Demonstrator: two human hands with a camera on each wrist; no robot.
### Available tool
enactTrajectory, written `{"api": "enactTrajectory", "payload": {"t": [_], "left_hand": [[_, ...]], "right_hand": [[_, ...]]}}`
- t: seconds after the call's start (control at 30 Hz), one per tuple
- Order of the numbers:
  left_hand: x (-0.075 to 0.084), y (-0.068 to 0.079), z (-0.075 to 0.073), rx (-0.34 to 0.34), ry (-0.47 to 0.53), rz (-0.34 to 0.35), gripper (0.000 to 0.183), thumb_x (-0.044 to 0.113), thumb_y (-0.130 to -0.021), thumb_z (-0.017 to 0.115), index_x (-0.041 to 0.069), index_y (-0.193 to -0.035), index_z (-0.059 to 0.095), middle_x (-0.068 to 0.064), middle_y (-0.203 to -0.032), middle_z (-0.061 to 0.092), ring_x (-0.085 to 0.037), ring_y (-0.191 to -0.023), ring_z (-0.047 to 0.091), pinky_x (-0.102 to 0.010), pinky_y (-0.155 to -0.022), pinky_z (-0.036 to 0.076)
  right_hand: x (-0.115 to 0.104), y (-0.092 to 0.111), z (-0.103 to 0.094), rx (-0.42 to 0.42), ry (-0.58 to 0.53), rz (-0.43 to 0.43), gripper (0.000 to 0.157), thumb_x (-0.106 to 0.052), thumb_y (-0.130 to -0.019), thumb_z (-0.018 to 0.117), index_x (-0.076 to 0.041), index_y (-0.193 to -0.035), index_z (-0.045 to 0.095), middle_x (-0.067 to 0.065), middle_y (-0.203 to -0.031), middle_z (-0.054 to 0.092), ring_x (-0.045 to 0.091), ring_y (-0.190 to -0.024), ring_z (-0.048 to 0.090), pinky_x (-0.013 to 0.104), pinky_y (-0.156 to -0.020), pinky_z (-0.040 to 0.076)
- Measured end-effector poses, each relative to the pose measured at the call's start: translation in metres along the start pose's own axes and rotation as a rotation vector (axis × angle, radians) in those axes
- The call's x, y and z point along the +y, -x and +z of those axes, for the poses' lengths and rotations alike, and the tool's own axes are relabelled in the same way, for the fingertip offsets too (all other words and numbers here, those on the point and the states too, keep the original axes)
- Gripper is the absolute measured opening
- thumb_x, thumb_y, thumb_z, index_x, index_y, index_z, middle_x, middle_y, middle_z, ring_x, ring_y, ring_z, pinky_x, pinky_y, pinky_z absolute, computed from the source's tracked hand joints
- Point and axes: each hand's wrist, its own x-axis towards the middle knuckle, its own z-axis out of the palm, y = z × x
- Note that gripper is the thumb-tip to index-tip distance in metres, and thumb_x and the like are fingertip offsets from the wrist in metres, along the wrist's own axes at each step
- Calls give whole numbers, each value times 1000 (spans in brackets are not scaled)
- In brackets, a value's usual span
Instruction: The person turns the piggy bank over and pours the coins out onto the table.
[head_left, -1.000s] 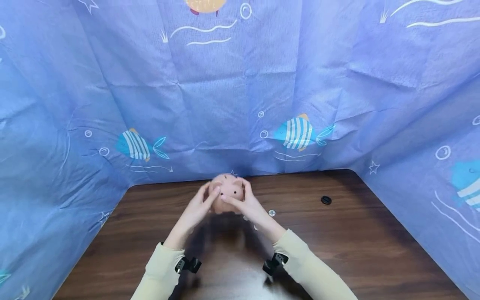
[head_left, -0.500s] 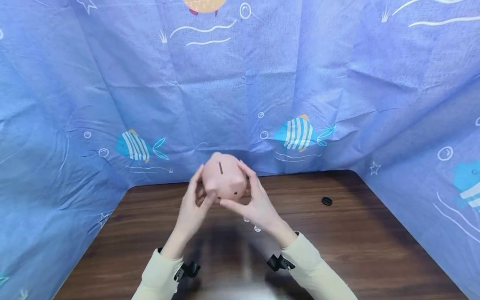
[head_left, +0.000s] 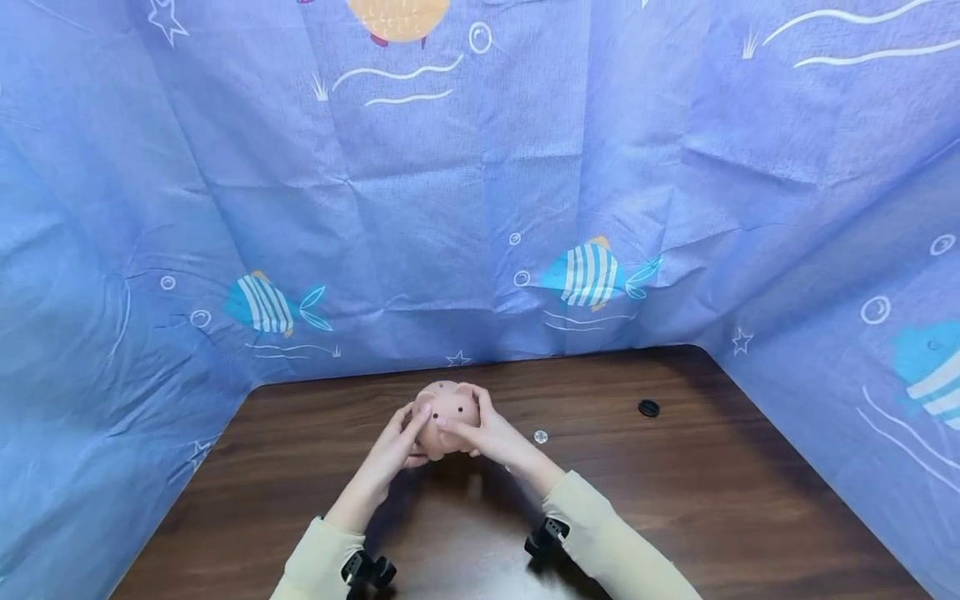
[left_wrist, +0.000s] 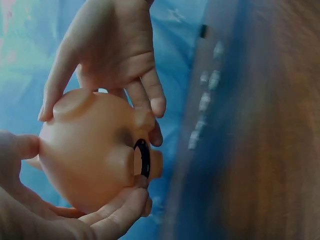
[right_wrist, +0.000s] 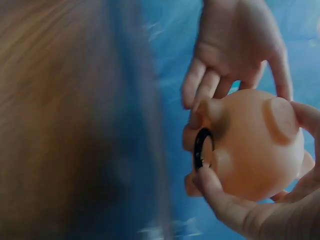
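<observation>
A pink piggy bank is held off the table between both hands, its face toward me. My left hand grips its left side, thumb near the snout. On the other side my right hand grips it, with the thumb on the front and fingers at the ear. Between the stubby feet, the left wrist view shows a round hole with a black rim in the underside. Fingertips of the left hand touch the belly near that rim. The top slot is hardly visible in the head view.
To the right on the brown wooden table lies a small round black cap. A shiny round coin-like piece lies nearer the right hand. Several shiny pieces appear blurred in the left wrist view. Blue fish-print cloth walls the table.
Both hands lifted and tipped the piggy bank forward, showing its top slot, then brought it back down with its face toward me. The grip stayed on both sides. The head view tilted slightly.
</observation>
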Motion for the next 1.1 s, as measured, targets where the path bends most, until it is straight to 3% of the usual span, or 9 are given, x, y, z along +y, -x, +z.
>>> {"api": "enactTrajectory", "payload": {"t": [0.13,0.23,0.3,0.47,0.57,0.63,0.8,0.87,1.1], "left_hand": [[-3,-3,-1,-12,-12,-24,78,48,-104,50,-2,-156,22,-29,-146,41,-33,-101,67,-47,-87,58],[17,3,-1,63,-9,137,69,38,-104,55,4,-157,27,-23,-148,43,-25,-105,64,-36,-85,57],[35,15,-1,97,28,351,63,25,-104,57,7,-158,29,-15,-150,43,-20,-110,63,-30,-86,56],[73,42,-7,130,-45,1210,72,28,-97,70,-5,-150,34,-16,-154,40,-23,-132,52,-25,-95,52],[72,36,-10,203,-155,1407,83,42,-93,73,-13,-143,36,-28,-150,40,-31,-136,46,-26,-100,49],[58,27,-10,220,-167,1249,78,40,-94,72,-10,-144,39,-28,-147,42,-25,-130,52,-24,-98,49],[10,8,-4,127,-89,337,69,42,-103,58,2,-153,34,-22,-144,49,-16,-102,64,-27,-81,56],[-5,5,-1,87,-81,97,72,47,-104,53,1,-154,31,-25,-144,48,-22,-98,65,-34,-78,58],[-5,0,-4,56,-77,20,79,54,-102,51,0,-154,28,-27,-145,45,-29,-102,64,-43,-83,57]], "right_hand": [[2,-3,-1,-18,-8,29,78,-39,-91,74,-17,-150,28,27,-132,52,23,-80,66,38,-67,55],[-20,2,-4,40,27,-123,79,-35,-90,77,-22,-152,29,20,-142,48,25,-102,64,39,-82,56],[-49,17,-6,83,75,-305,87,-27,-87,82,-23,-154,28,13,-149,46,24,-118,59,40,-94,53],[-96,40,-16,80,205,-1061,103,-19,-75,92,-18,-154,25,21,-160,27,35,-143,36,44,-112,41],[-84,30,-18,30,207,-1205,102,-29,-78,88,-17,-153,22,27,-160,19,39,-145,30,44,-115,37],[-66,21,-14,11,145,-1021,99,-28,-81,87,-18,-154,21,22,-160,23,33,-142,36,40,-112,40],[-9,3,3,51,-35,-214,81,-27,-90,79,-20,-154,29,16,-148,44,19,-100,63,35,-80,57],[9,1,9,49,-43,-26,77,-34,-91,76,-18,-152,32,20,-142,47,19,-86,63,36,-70,57],[10,-6,6,11,-54,48,78,-44,-88,76,-19,-148,33,22,-133,52,23,-81,65,35,-67,54]]}}
